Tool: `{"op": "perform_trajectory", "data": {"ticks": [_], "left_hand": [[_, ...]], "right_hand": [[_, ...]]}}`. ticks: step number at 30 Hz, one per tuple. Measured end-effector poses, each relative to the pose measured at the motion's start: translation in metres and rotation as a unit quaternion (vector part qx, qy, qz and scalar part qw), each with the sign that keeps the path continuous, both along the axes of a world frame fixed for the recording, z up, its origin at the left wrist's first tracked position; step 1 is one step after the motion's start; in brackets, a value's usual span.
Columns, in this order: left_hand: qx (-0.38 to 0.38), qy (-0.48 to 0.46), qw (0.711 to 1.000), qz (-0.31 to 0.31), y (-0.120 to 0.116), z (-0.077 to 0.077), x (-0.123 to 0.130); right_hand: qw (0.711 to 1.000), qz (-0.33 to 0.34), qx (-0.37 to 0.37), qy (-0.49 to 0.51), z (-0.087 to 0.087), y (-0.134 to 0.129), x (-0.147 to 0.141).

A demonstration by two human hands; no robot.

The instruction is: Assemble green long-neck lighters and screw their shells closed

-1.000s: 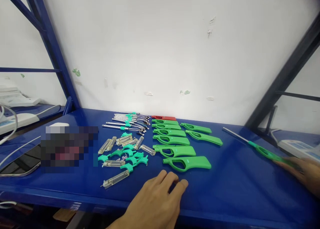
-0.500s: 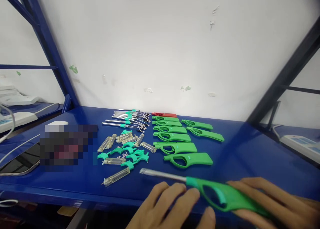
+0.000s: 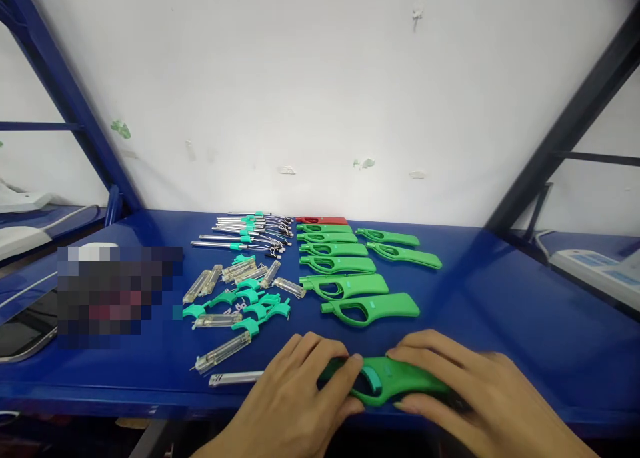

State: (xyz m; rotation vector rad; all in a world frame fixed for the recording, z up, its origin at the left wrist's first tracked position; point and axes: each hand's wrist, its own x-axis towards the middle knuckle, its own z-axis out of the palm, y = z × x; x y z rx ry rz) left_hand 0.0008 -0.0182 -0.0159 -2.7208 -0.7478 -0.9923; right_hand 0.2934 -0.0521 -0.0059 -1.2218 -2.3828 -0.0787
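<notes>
A green lighter (image 3: 395,378) with a teal trigger and a metal tube lies across the front edge of the blue table, its tube pointing left. My left hand (image 3: 305,391) is closed round its front end, fingers over the trigger loop and the base of the tube. Round the handle, my right hand (image 3: 465,385) grips from above and below. Behind them are several green lighter shells (image 3: 385,308) in a column, with a red shell (image 3: 323,221) at the back. Clear fuel tanks (image 3: 223,353) and teal triggers (image 3: 249,326) lie to the left.
Metal tubes with wires (image 3: 215,245) are lined up at the back left of the blue table (image 3: 500,311). A phone (image 3: 30,328) and a blurred dark item lie far left. A white wall (image 3: 300,98) rises behind, between slanted frame posts.
The green lighter has moved left and nearer to me. My left hand, spread beside it before, has closed round its front. The whole view has shifted slightly.
</notes>
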Motion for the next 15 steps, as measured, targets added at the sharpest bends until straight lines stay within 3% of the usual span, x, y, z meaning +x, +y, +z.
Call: {"op": "perform_trajectory", "data": {"ticks": [4,9,12,15], "left_hand": [[0.018,-0.006,1.0,0.012,0.002,-0.002,-0.002],[0.014,0.032,0.998,0.043,0.002,-0.007,-0.006],[0.03,0.047,0.996,0.071,-0.002,-0.01,-0.006],[0.012,0.055,0.995,0.078,-0.004,-0.011,-0.005]], "right_hand": [[0.998,0.009,0.009,0.06,0.006,0.002,-0.002],[0.996,-0.004,-0.04,0.081,0.006,0.008,-0.012],[0.992,-0.038,-0.019,0.115,0.008,0.007,-0.016],[0.975,-0.059,0.018,0.214,0.016,0.001,-0.008]]}}
